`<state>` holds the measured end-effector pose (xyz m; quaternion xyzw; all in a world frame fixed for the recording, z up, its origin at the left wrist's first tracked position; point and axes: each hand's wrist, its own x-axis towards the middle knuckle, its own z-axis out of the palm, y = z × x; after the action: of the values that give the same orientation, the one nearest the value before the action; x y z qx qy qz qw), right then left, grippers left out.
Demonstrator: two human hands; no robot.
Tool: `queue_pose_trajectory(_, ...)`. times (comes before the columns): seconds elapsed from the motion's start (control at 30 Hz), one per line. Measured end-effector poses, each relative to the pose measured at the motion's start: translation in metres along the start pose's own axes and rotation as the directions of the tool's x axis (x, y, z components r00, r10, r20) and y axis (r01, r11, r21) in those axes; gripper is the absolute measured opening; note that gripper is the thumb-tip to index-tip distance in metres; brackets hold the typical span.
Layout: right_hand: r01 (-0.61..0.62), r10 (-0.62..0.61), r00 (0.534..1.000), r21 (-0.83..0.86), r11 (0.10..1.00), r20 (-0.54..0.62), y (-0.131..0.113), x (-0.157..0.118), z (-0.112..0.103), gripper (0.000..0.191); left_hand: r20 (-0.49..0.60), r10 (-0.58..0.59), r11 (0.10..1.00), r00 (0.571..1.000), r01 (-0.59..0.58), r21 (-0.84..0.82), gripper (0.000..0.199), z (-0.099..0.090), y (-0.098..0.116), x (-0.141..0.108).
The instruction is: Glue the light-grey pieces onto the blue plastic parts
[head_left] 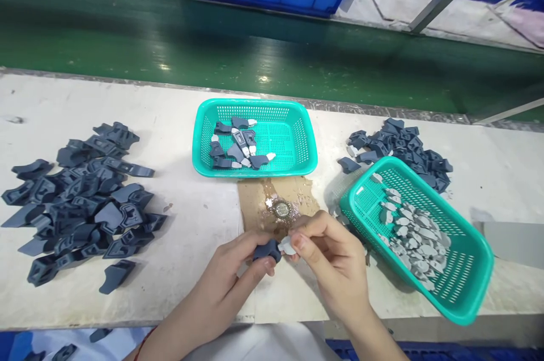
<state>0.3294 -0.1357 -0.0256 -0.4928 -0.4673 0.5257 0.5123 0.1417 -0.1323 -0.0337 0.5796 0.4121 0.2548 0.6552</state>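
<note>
1. Head view: a pale tabletop (pixel 204 208) runs from left to right, with a green strip (pixel 106 38) beyond its far edge.
2. On the left is a loose heap of dark pieces (pixel 85 202).
3. On the right, a teal basket of pale pieces (pixel 457 279) is set askew, its long axis running from far left to near right.
4. Far of the hands, a second teal basket (pixel 255 172) contains dark pieces with pale tips.
5. Just beyond the right basket is a smaller dark heap (pixel 403 145).
6. The left hand (pixel 225 276) and right hand (pixel 340 262) meet at the near middle, over the near side of a brown sheet (pixel 255 196).
7. The left thumb and fingers are closed around one dark piece (pixel 268 250), its long axis roughly left to right.
8. The right fingertips pinch one pale piece (pixel 287 245) directly to its right, narrow end pointing left at the dark piece. Both hands are equally near this meeting point; the two pieces look end to end, but I cannot tell whether they are joined.
</note>
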Motion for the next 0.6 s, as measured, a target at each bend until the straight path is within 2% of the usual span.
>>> queue_pose_trajectory(0.23,0.117,-0.098,0.991,-0.229,0.966,0.093,-0.004,0.002,-0.004,0.016,0.015,-0.017,0.999,1.0,0.016,0.039,0.025,-0.001,-0.002,-0.001)
queue_pose_trajectory(0.37,0.178,-0.134,0.978,-0.305,0.936,0.161,-0.003,0.002,-0.005,0.015,0.02,0.006,0.997,1.0,-0.008,0.07,0.027,-0.003,0.002,0.003)
queue_pose_trajectory(0.47,0.127,-0.075,0.984,-0.342,0.931,0.161,-0.002,0.001,-0.006,0.018,0.022,0.0,0.997,1.0,-0.002,0.073,0.029,-0.003,0.007,0.005)
queue_pose_trajectory(0.6,0.023,0.064,0.974,-0.38,0.925,0.216,-0.009,0.003,-0.01,0.024,0.013,-0.078,0.997,0.997,0.078,-0.023,0.033,-0.003,0.01,0.005)
